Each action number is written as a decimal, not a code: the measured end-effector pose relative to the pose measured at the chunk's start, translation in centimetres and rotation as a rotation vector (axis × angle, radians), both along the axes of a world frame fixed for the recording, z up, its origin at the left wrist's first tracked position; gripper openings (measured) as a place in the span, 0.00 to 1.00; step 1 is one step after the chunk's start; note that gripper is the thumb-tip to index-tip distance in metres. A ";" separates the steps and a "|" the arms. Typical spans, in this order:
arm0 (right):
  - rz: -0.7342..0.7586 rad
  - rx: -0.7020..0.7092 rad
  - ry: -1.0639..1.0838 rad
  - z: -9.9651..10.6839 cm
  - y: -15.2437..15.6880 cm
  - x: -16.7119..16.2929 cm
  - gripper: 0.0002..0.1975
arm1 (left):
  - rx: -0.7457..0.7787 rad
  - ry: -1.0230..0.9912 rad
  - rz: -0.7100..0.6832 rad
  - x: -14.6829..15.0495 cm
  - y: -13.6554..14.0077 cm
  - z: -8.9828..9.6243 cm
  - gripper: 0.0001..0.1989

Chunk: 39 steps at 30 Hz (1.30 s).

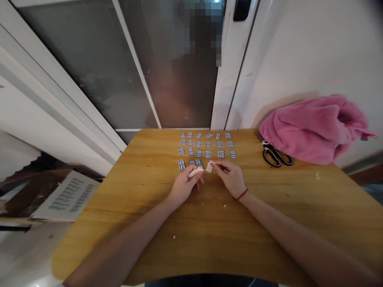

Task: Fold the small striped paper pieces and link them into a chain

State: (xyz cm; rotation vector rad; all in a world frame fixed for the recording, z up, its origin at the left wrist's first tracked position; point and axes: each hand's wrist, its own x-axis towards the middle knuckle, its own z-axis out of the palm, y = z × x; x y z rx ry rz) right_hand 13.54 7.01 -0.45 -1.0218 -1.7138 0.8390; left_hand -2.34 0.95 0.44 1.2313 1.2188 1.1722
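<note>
Small blue-and-white cards (207,154) lie face up in rows on the wooden table (143,199). My left hand (187,183) is closed around a small stack of cards (196,172), pale side up, just in front of the nearest row. To its right, my right hand (230,175) pinches a single card (210,166) between thumb and fingertips, its pale side towards me. The held card is close to the table, but I cannot tell whether it touches. Part of the nearest row is hidden behind my left hand.
Black-handled scissors (277,154) lie at the back right, partly under a pink plush cloth (317,129). A glass sliding door (179,79) borders the back edge. Printed paper (70,197) lies lower, left of the table. Tiny white scraps dot the tabletop.
</note>
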 end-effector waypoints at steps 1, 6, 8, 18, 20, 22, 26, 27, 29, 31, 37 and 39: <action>-0.005 -0.044 0.022 -0.1 0.5 0.3 0.13 | -0.005 -0.005 0.007 0.0 0.0 0.0 0.13; -0.060 -0.126 0.057 -0.7 2.5 2.5 0.16 | 0.001 0.013 0.034 -0.3 0.0 0.1 0.13; -0.154 -0.131 0.042 -0.8 2.8 3.5 0.17 | -0.003 0.015 0.032 -0.3 -0.1 0.1 0.14; -0.036 0.064 -0.359 -1.3 1.7 5.0 0.05 | 0.110 0.308 0.141 -0.6 -0.6 0.3 0.13; -0.031 0.087 -0.396 -1.2 1.5 4.9 0.06 | 0.103 0.332 0.133 -0.5 -0.7 0.3 0.12; -0.017 0.097 -0.438 -1.1 1.4 4.9 0.08 | 0.099 0.325 0.096 -0.4 -0.7 0.2 0.12; 0.058 0.036 -0.538 -0.7 1.4 5.3 0.11 | 0.101 0.235 0.087 -0.2 -0.8 0.2 0.13; 0.060 0.022 -0.539 -0.6 1.5 5.4 0.12 | 0.091 0.191 0.096 -0.2 -0.9 0.1 0.13; 0.048 0.031 -0.490 -0.5 1.5 5.7 0.11 | 0.066 0.093 0.097 -0.1 -0.9 0.1 0.13; 0.041 0.099 -0.378 -0.3 1.2 5.7 0.11 | 0.055 0.031 0.063 -0.1 -1.0 0.0 0.13; 0.086 0.132 -0.142 0.7 -1.5 3.9 0.07 | 0.000 0.020 -0.063 0.5 -0.9 -0.2 0.14; 0.183 0.019 -0.093 0.8 -2.4 3.1 0.10 | -0.035 0.014 -0.089 0.6 -0.8 -0.3 0.13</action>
